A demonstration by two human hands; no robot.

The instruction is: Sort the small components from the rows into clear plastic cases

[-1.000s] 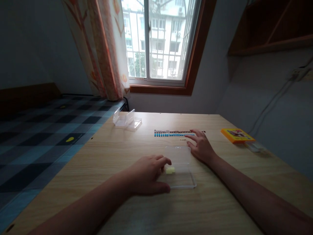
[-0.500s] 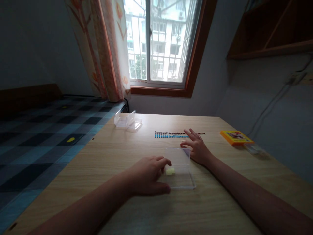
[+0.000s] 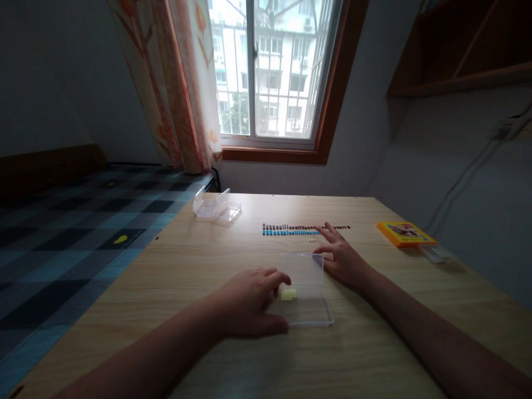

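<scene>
In the middle of the table stands a clear plastic box (image 3: 310, 320), its lid (image 3: 301, 269) tipped back toward the window. Small yellow pieces (image 3: 288, 295) lie at its left side. My left hand (image 3: 257, 299) is round the box's left edge, thumb at the near corner and fingers curled over the side. My right hand (image 3: 341, 257) rests by the lid's far right corner, fingers stretched out and apart. Its fingertips lie over a row of brown pieces (image 3: 291, 227) and a row of blue pieces (image 3: 286, 233), hiding part of them. Tiny pale pieces (image 3: 312, 240) lie left of it.
Two open clear boxes (image 3: 226, 211) stand at the table's far left. An orange-yellow box (image 3: 405, 234) and a small clear case (image 3: 434, 253) lie at the right edge. A bed with a checked cover (image 3: 103, 238) adjoins the left side.
My right hand has drawn back slightly to the right and nearer, uncovering the tiny pale pieces. My left hand stays at the box's left edge.
</scene>
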